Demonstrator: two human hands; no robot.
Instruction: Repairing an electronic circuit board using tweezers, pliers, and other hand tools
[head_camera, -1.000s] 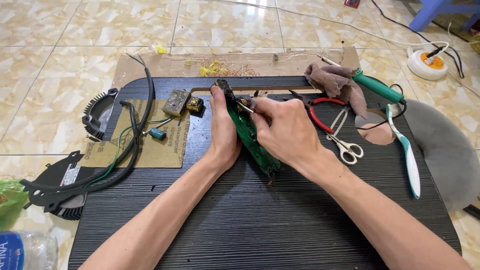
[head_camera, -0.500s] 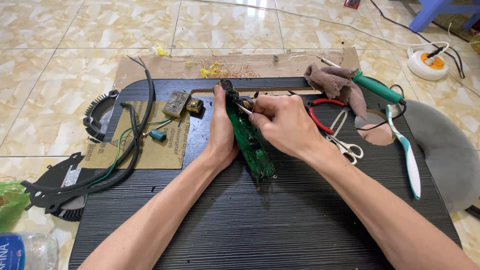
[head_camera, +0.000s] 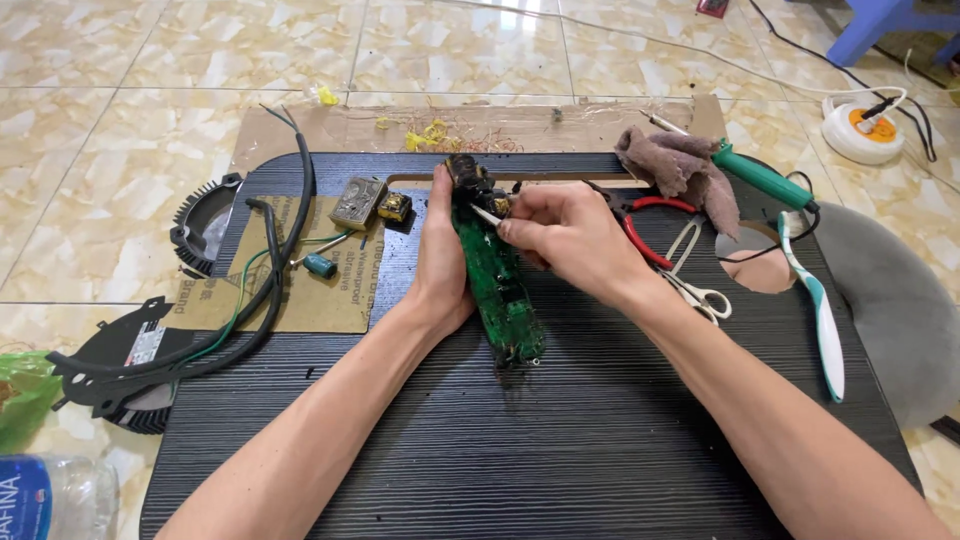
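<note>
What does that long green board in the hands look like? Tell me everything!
The green circuit board is long and narrow, sooty and charred at its near end, with dark bulky parts at its far end. It stands tilted on edge on the black ribbed tabletop. The left hand props it from the side; the right hand presses a small pointed metal tool against its top.

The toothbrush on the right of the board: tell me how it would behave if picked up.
The toothbrush looks light, being a slim plastic handle. It is probably stiff, since it holds its gentle curve lying flat. It seems unlikely to roll on the ridged black board.
</note>
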